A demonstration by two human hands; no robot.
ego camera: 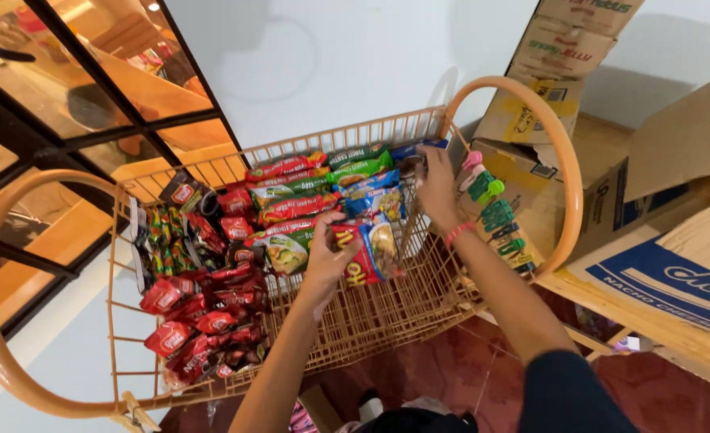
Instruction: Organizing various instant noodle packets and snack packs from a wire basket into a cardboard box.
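The left hand (328, 255) grips a red-and-yellow snack packet (368, 250) over the wire basket (387, 309). The right hand (437, 188) pinches a blue packet (413, 150) at the back rim (beside coloured clothespins (495, 215)). Red sachets (210, 313) and green packets (359, 167) fill the left and rear; the near right lies bare.
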